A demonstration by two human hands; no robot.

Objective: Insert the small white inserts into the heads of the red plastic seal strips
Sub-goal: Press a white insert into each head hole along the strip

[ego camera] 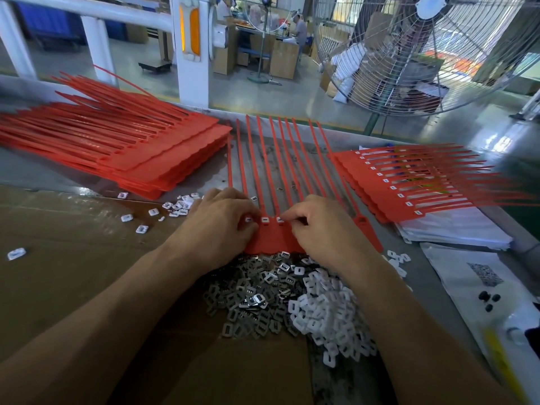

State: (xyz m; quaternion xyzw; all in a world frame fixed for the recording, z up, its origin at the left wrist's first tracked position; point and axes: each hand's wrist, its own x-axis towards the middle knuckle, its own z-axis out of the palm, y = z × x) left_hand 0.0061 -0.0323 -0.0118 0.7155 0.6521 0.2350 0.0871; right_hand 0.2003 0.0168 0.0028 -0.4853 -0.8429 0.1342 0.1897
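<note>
Hands (217,220) (324,226) on red strip heads (270,239), table mid-edge

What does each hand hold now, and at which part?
Both hands pinch the red strip sheet at its row of heads, left hand at the left end, right hand at the right; fingertips hide any insert.

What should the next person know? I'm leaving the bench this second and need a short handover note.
Left hand and right hand: both pinch at the heads of the red strip sheet between them.
Loose white inserts lie in the near pile, beside metal clips.
Done: three heads show inserts; a filled sheet lies right.
Left: the remaining heads, then the unfilled stack on the left.
</note>
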